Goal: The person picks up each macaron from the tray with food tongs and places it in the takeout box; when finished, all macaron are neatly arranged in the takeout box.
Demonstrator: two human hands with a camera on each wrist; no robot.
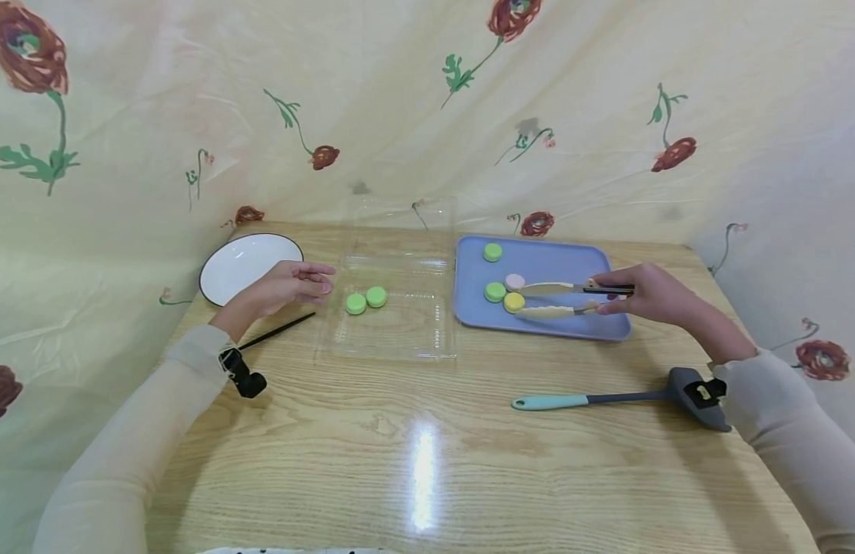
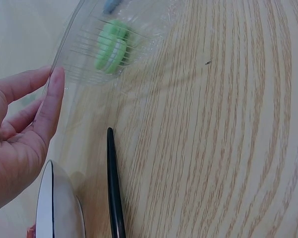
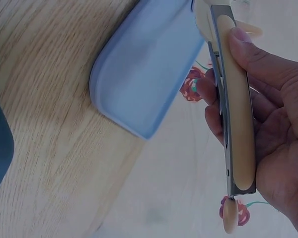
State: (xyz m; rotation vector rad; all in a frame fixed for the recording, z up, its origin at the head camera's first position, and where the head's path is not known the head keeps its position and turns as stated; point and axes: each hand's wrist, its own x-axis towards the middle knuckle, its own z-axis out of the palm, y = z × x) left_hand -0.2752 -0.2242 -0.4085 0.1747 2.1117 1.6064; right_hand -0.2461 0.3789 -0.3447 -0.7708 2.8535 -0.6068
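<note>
The right hand grips a pair of cream-tipped tongs, its thumb laid along the pale handle inlay. The tongs' two arms are spread and reach left over a blue tray, their tips at the yellow macaron, one on its far side and one on its near side; whether they touch it cannot be told. That macaron lies in the left half of the tray, beside a pink macaron and a green macaron. Another green macaron sits near the tray's far left corner.

The left hand pinches the left edge of a clear plastic box between its fingertips. The box stands unfolded left of the tray, its lid towards the table's far edge. Two green macarons lie side by side in the base, towards its left edge.

A white dish with a dark rim is at the far left corner of the table, and a black tapered stick lies just nearer. A spatula with a turquoise handle lies nearer than the tray, its grey head towards the table's right edge. A floral cloth hangs behind the far edge.
</note>
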